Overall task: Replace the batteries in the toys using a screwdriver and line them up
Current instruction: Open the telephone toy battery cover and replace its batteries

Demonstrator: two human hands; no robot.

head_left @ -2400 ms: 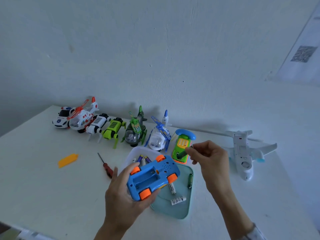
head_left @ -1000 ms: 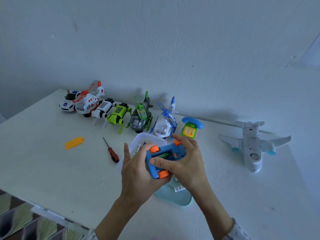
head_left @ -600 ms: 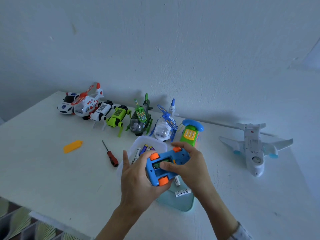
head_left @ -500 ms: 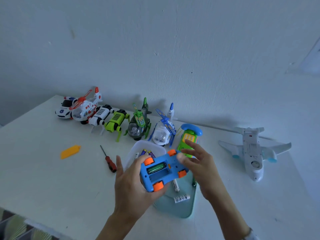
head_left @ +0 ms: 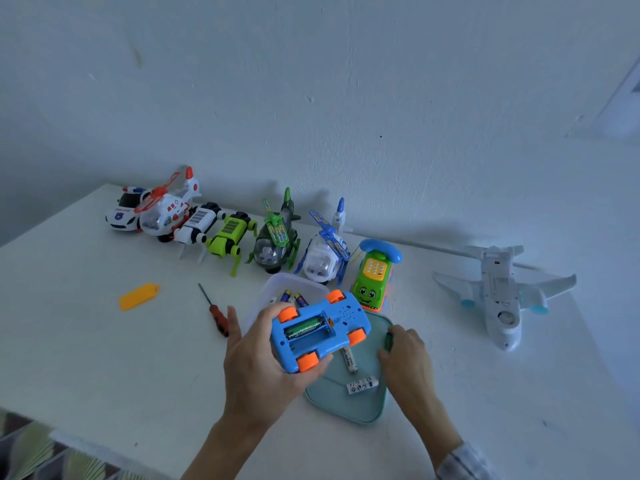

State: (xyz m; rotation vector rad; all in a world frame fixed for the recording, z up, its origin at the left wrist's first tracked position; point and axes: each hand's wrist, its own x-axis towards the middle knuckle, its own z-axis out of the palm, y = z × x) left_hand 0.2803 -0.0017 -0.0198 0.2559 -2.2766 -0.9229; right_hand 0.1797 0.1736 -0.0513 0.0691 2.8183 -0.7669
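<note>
The blue toy car (head_left: pixel 320 336) lies belly-up in the lower middle of the frame, cradled in the left hand (head_left: pixel 258 368), whose grip is clamped around its underside and edges. Its battery bay is open: one green battery (head_left: pixel 304 329) sits in the upper slot, and the slot beside it looks empty. The step in hand seems to be loading fresh cells. The right hand (head_left: pixel 407 362) reaches down into the teal tray (head_left: pixel 346 407) just right of the car, fingers curled on a second green battery (head_left: pixel 389 341) at the tray's right edge; its grip appears pinched on that cell. Next, that cell likely has to go into the free slot, poles matched, then the cover screwed on. The orange cover (head_left: pixel 138 296) and the red-handled screwdriver (head_left: pixel 216 315) lie on the bench to the left. Finished toys stand lined up along the wall at centre left; a white plane (head_left: pixel 500 292) lies apart at right.
</note>
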